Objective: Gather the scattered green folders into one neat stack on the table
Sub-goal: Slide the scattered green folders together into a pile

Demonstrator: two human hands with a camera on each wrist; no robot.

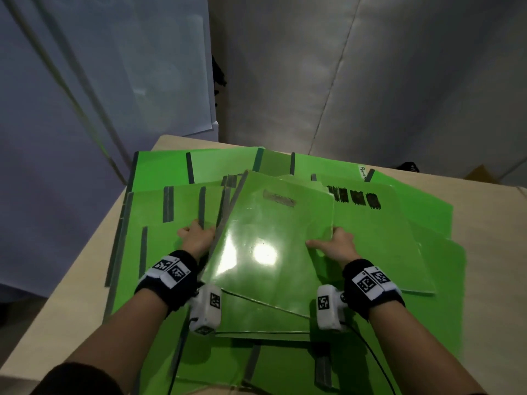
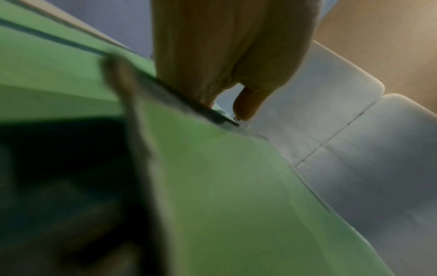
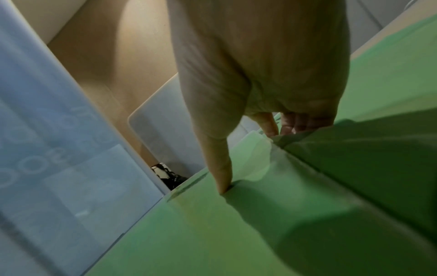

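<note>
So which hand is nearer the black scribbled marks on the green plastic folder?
Right. The right hand grips the held folder's edge just below the marks; the left hand is across the folder.

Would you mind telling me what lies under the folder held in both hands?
Under the held folder, more green folders lie overlapping across the table. How many lie directly beneath it is hidden. The left hand and right hand grip its sides.

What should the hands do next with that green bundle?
Probably square it up: the left hand and right hand grip the bundle by its sides, but it sits skewed over the scattered folders, its edges fanned.
</note>
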